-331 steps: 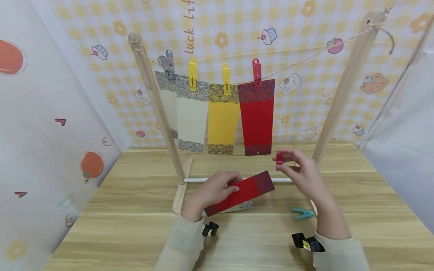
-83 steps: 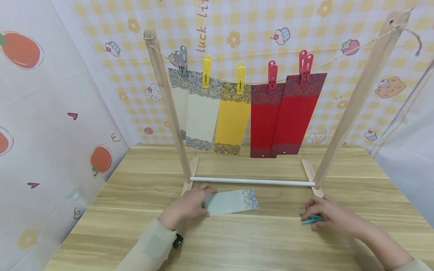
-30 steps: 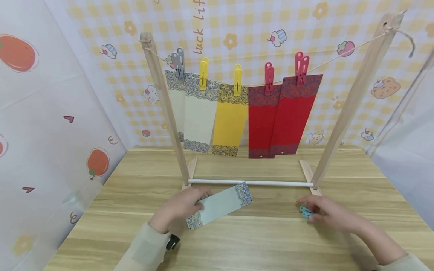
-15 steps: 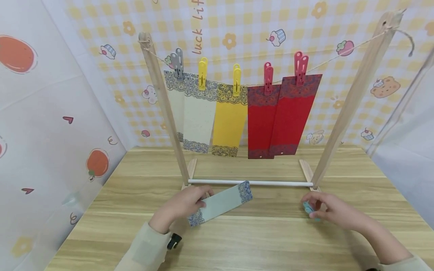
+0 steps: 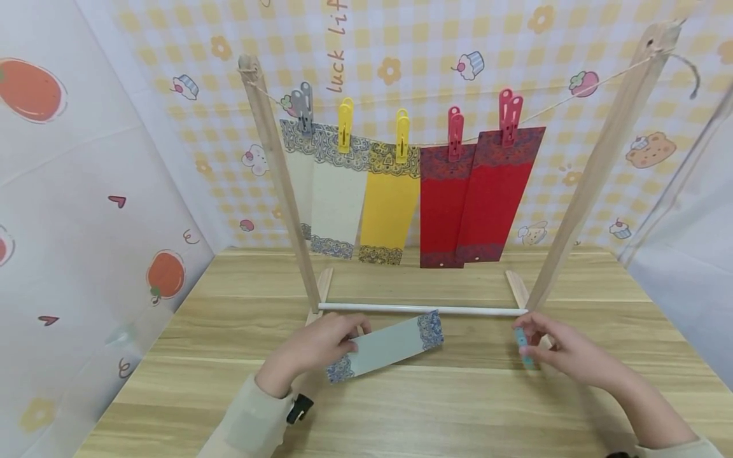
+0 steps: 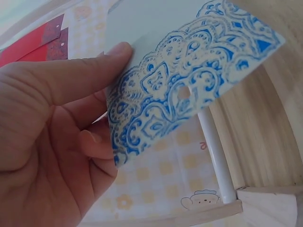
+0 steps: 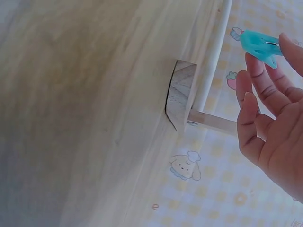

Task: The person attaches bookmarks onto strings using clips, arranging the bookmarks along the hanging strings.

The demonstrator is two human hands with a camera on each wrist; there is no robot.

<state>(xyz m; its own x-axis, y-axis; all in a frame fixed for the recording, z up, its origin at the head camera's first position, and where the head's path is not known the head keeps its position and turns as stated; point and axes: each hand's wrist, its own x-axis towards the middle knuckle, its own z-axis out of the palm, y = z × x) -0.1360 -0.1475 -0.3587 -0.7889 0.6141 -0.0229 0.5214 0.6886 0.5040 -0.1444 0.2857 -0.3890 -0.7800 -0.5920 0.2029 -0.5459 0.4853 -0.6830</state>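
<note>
My left hand [image 5: 328, 341] pinches a pale blue-green bookmark [image 5: 392, 345] near its left end, between thumb and fingers. Blue lace patterns mark both ends of it, and a small punched hole shows in the left wrist view's bookmark [image 6: 199, 71]. The strip is tilted, its right end higher, above the table. On the right, my right hand [image 5: 564, 350] pinches a teal clothespin [image 5: 523, 345] between thumb and fingertips; the right wrist view has this clothespin [image 7: 259, 46] off the table. Both hands are in front of the wooden rack.
A string runs between two wooden posts [image 5: 280, 184] [image 5: 601, 172]. From it hang cream bookmarks [image 5: 338, 203], a yellow bookmark [image 5: 389, 207] and two red bookmarks [image 5: 498, 197], clipped by grey [image 5: 303, 111], yellow [image 5: 345, 127] and red clothespins [image 5: 455, 133]. A white rod [image 5: 424, 310] joins the posts low down.
Eleven seconds ago my hands held a red bookmark and red clothespin; that bookmark now hangs. Since then both took up the pale bookmark and teal clothespin. Lately the bookmark shifted right and the clothespin rose.
</note>
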